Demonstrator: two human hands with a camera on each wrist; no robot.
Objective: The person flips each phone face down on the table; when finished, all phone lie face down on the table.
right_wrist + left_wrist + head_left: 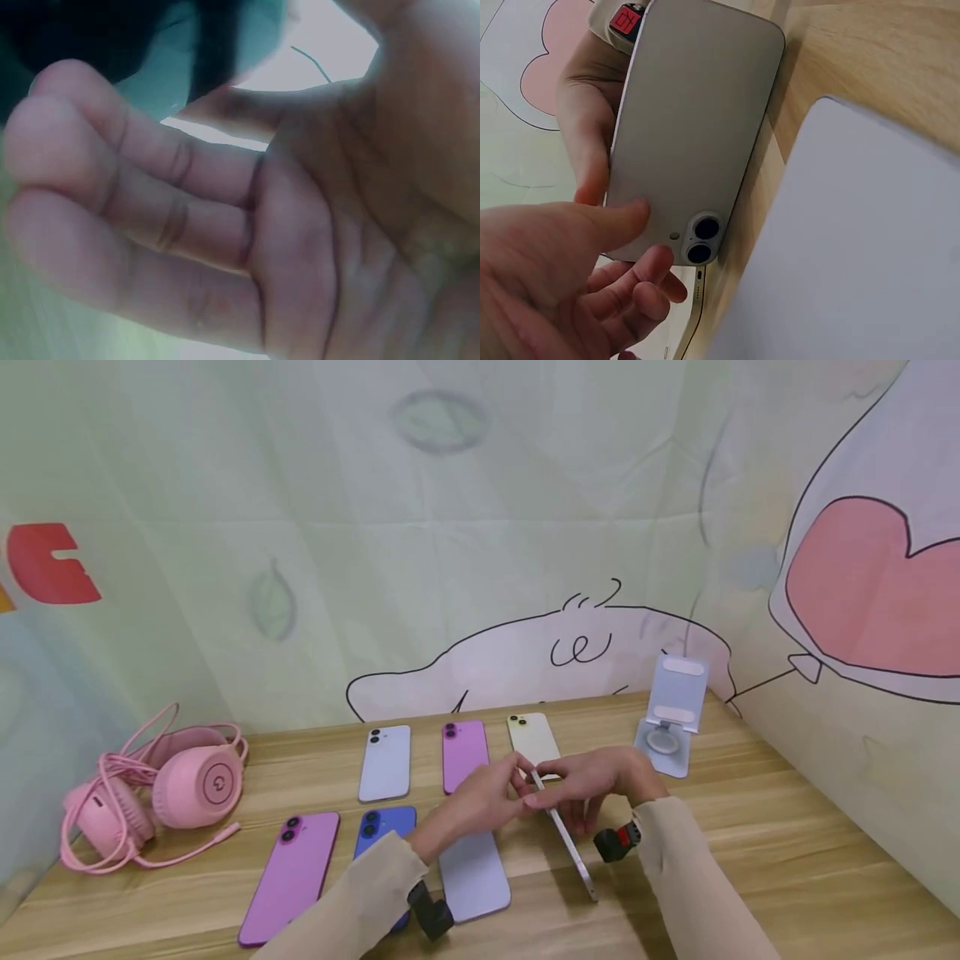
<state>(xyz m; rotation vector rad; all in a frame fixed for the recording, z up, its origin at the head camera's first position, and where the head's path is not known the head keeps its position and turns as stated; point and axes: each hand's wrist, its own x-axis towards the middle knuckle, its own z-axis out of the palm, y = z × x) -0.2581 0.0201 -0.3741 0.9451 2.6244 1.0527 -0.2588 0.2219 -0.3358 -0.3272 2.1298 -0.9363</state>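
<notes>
A pale smartphone [566,839] stands tilted nearly edge-on over the table between both hands. The left wrist view shows its pale back [694,112] with two camera lenses at one corner. My left hand [483,797] pinches the camera end, its thumb lying on the back. From the other side my right hand [592,781] holds the same end between thumb and index finger. The right wrist view has the dark, glossy screen [217,45] near the right fingers. A pale lavender phone [476,881] lies under the left wrist, partly covered.
A blue phone [386,822], a large pink-purple phone [292,877], a white phone [386,764], a smaller pink-purple phone [463,752] and a cream phone [534,735] lie camera side up. Pink headphones [198,785] with a coiled cable sit left. A folding phone stand [675,710] stands back right.
</notes>
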